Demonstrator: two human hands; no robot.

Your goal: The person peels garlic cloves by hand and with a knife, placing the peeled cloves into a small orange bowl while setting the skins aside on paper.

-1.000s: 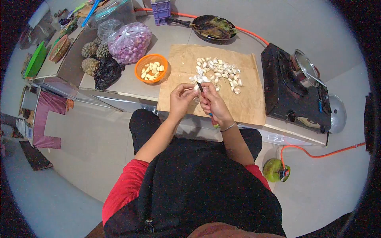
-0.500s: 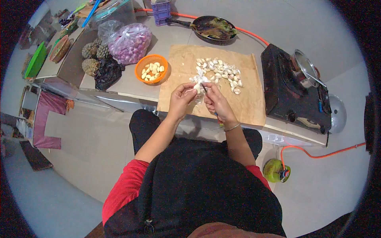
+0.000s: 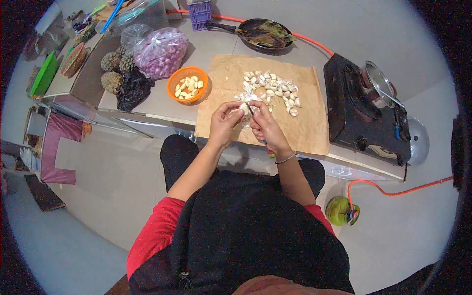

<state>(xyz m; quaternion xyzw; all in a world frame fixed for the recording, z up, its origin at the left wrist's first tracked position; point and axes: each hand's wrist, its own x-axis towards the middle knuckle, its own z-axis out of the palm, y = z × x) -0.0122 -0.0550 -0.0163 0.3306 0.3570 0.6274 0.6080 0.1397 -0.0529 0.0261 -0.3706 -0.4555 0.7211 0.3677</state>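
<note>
Between the fingertips of my left hand (image 3: 226,119) is a pale garlic clove (image 3: 244,108). My right hand (image 3: 267,127) is closed around a small knife (image 3: 250,108), its dark blade up against the clove and part of its handle showing below the palm. Both hands are over the near part of a brown paper sheet (image 3: 305,132). Just beyond them lie loose white garlic skins (image 3: 246,92) and a spread of unpeeled garlic cloves (image 3: 280,88). To the left stands an orange basket (image 3: 203,80) holding several peeled cloves.
A bag of shallots (image 3: 160,54), a black plastic bag (image 3: 133,93) and brown knobbly fruits (image 3: 112,81) sit at the left. A frying pan (image 3: 265,37) rests behind the paper. At the right is a gas stove (image 3: 344,108) with a pot (image 3: 378,86); a green gas cylinder (image 3: 339,211) stands below.
My right hand has shifted slightly, and the knife blade lies at a somewhat different angle on the clove. My left hand stays nearly in place.
</note>
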